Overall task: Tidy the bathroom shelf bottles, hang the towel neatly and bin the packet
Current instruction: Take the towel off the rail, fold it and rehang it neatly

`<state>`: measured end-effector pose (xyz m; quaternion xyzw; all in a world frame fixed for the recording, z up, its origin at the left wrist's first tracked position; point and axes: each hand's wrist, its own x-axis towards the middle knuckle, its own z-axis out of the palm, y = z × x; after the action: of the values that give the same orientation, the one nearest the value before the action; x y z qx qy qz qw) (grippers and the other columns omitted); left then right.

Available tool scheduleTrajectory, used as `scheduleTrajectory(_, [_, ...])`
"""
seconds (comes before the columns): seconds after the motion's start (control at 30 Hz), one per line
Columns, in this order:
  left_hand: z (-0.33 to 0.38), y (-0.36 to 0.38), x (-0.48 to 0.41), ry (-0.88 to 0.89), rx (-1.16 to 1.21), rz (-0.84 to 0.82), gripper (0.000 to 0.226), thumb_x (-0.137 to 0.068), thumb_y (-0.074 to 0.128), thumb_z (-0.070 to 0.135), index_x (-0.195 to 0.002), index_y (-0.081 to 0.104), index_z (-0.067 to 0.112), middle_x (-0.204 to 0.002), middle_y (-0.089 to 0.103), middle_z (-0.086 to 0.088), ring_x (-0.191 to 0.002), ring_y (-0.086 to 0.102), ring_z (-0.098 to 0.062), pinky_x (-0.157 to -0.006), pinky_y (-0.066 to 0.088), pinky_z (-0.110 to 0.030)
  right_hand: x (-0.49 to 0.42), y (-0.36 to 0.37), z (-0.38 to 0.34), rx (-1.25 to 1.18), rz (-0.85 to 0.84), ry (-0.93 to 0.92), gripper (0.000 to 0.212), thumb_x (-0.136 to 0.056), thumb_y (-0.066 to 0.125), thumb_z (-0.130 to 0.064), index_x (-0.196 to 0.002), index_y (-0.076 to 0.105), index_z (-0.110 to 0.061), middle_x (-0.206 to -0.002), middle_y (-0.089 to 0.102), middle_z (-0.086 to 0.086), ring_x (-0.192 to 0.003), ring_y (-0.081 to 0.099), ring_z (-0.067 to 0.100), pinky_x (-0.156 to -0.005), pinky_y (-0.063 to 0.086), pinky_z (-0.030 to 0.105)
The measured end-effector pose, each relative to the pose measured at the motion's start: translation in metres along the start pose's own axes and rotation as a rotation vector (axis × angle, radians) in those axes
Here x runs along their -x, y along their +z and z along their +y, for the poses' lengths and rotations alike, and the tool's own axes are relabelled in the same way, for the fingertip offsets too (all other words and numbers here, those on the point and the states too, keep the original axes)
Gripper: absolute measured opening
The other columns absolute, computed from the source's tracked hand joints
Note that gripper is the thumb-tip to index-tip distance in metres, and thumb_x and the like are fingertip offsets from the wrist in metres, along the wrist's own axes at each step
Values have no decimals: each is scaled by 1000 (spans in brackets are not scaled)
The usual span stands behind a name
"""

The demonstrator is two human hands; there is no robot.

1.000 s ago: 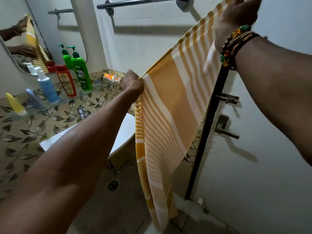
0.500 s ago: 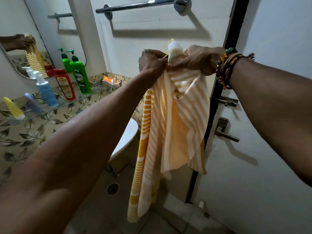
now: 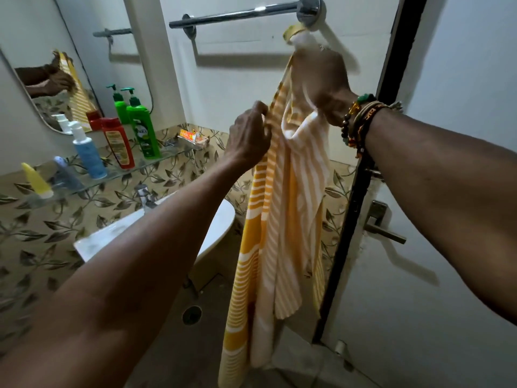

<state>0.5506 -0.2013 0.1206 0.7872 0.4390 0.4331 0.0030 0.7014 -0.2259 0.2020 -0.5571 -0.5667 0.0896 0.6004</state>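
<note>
A yellow and white striped towel (image 3: 282, 219) hangs folded lengthwise from my two hands. My right hand (image 3: 321, 85) grips its bunched top just below the right end of the chrome towel bar (image 3: 240, 15). My left hand (image 3: 249, 135) pinches the towel's left edge lower down. On the glass shelf (image 3: 167, 156) stand a green pump bottle (image 3: 142, 130), a red bottle (image 3: 119, 142), a blue spray bottle (image 3: 88, 152) and a yellow tube (image 3: 37, 180). An orange packet (image 3: 193, 135) lies at the shelf's right end.
A white basin (image 3: 221, 219) with a tap (image 3: 144, 196) sits below the shelf. A mirror (image 3: 56, 79) hangs at left. A white door with a lever handle (image 3: 383, 233) stands at right. A floor drain (image 3: 191, 315) lies below.
My right hand has risen with the towel's top toward the bar. My left hand has slid down off the top and now holds the towel's left edge.
</note>
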Motion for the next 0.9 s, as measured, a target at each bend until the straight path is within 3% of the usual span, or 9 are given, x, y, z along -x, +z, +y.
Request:
scheduleTrajectory(0.17, [-28, 6, 23, -280, -197, -136, 25, -87, 45, 7, -111, 53, 12, -106, 53, -15, -95, 53, -33, -69, 35, -36, -13, -9, -12, -120, 338, 50, 25, -95, 54, -41, -98, 62, -17, -90, 66, -2, -85, 64, 15, -79, 53, 29])
scheduleTrajectory(0.23, [-34, 8, 29, -425, -198, -166, 20, -86, 45, 4, -100, 57, 11, -98, 53, -13, -91, 52, -29, -67, 36, -36, -17, -21, -12, -160, 516, 78, 30, -97, 51, -40, -107, 64, -15, -96, 66, -4, -96, 64, 16, -77, 47, 9])
scheduleTrajectory(0.27, [-37, 9, 29, -493, -177, -179, 19, -87, 45, 4, -98, 60, 10, -97, 56, -13, -89, 53, -28, -67, 40, -35, -17, -27, -10, -126, 575, 97, 33, -97, 49, -40, -112, 64, -14, -97, 63, -5, -100, 63, 15, -70, 38, -1])
scheduleTrajectory(0.33, [-40, 9, 24, -633, -10, -184, 24, -91, 44, 5, -102, 65, 6, -104, 63, -16, -93, 61, -29, -76, 54, -38, -18, -37, -2, 66, 578, 142, 40, -98, 45, -44, -117, 61, -13, -110, 60, 0, -107, 59, 16, -71, 33, 4])
scheduleTrajectory(0.43, [-32, 6, 12, -720, 321, -127, 29, -93, 43, 4, -108, 67, 5, -115, 65, -22, -103, 64, -37, -83, 58, -50, -15, -37, 12, 236, 394, 147, 43, -95, 46, -47, -117, 61, -13, -119, 65, 6, -111, 60, 22, -86, 41, 24])
scheduleTrajectory(0.57, [0, 6, -3, -588, 367, -23, 28, -97, 49, 15, -115, 70, 19, -119, 69, -7, -105, 64, -26, -77, 46, -24, 3, -28, 19, 99, -118, 150, 64, -68, 77, -51, -114, 63, -8, -108, 70, 8, -98, 68, 25, -84, 58, 43])
scheduleTrajectory(0.67, [23, 2, -18, -487, 502, -7, 25, -91, 53, 10, -101, 72, 22, -103, 71, -2, -94, 65, -19, -72, 49, -25, 14, -23, 16, 256, -536, 218, 97, -40, 84, -74, -111, 64, -12, -106, 71, 6, -97, 68, 24, -86, 58, 42])
scheduleTrajectory(0.77, [28, -6, -26, -444, 623, -13, 24, -84, 58, 4, -100, 74, 12, -100, 73, -11, -96, 69, -30, -84, 58, -45, 11, -19, 18, 330, -626, 225, 67, -46, 83, -72, -78, 67, -15, -75, 69, 1, -69, 63, 17, -61, 52, 29])
scheduleTrajectory(0.9, [19, -8, -20, -439, 628, 11, 7, -77, 77, 25, -81, 75, 19, -85, 73, -4, -85, 69, -22, -79, 60, -44, 6, -24, 18, 319, -583, 197, 37, -70, 84, -41, -77, 68, -9, -73, 62, 5, -65, 52, 18, -57, 43, 31])
